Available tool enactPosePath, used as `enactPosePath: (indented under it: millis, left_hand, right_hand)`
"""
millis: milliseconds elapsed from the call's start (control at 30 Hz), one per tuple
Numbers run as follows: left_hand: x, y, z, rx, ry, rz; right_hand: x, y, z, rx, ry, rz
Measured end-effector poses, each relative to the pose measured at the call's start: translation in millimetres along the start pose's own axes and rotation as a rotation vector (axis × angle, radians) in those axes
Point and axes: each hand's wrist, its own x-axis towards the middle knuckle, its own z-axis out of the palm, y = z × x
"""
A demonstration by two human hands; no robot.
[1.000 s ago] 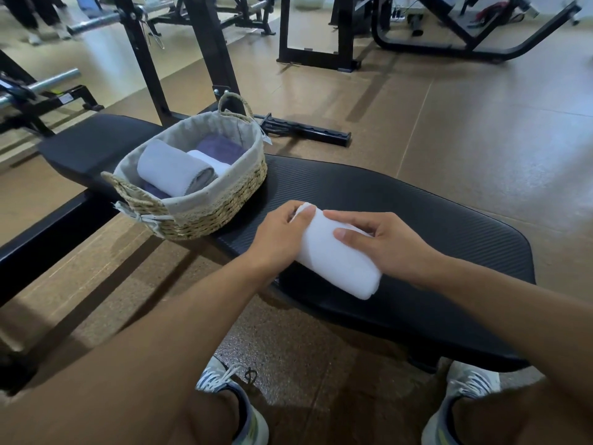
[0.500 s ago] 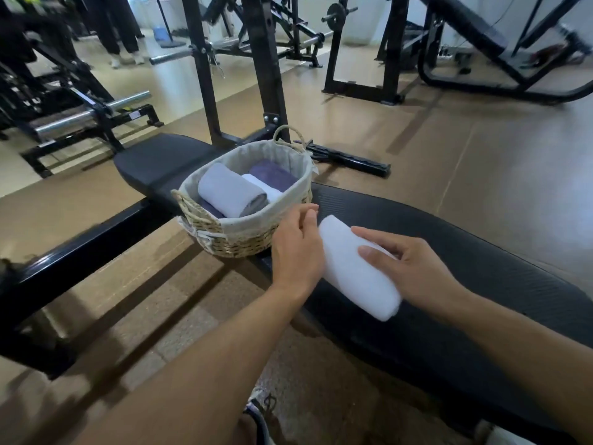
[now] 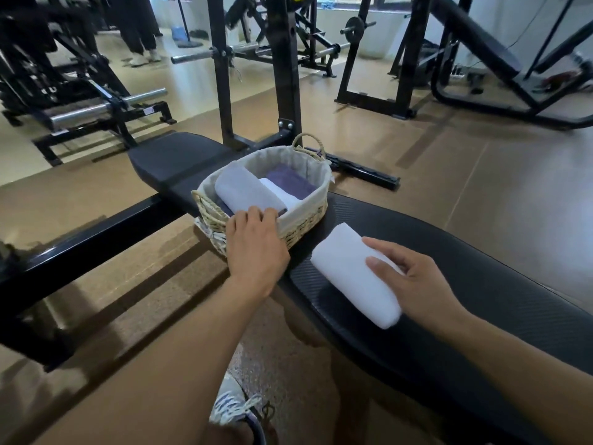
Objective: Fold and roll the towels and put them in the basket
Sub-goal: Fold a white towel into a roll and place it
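A rolled white towel (image 3: 346, 271) lies on the black bench pad (image 3: 481, 284), and my right hand (image 3: 414, 284) holds its near end with fingers curled over it. A woven basket (image 3: 308, 216) with a grey cloth liner stands on the pad to the left of the roll. Inside it lie a rolled grey towel (image 3: 244, 191), a white roll (image 3: 279, 192) and a purple towel (image 3: 290, 181). My left hand (image 3: 255, 242) grips the basket's near rim, fingertips over the edge beside the grey roll.
A black rack upright (image 3: 285, 69) rises just behind the basket, with a black floor bar (image 3: 362, 173) to its right. Barbells and other gym machines fill the back. Brown floor lies right of the bench. My shoe (image 3: 234, 409) is below.
My left hand has left the white roll and moved left onto the basket's near rim. My right hand stays on the roll. The camera has tilted up.
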Motion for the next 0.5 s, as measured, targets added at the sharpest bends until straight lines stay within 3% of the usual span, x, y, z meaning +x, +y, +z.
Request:
enactPosePath:
  millis: [267, 500]
  left_hand:
    - [-9.6, 8.6, -6.1, -0.153, -0.046, 0.043]
    - [-66.5, 35.0, -26.6, -0.303, -0.099, 0.288]
  right_hand:
    - [18.5, -33.5, -4.4, 0.196, 0.178, -0.099]
    - [32.2, -53.0, -20.3, 0.226, 0.325, -0.137]
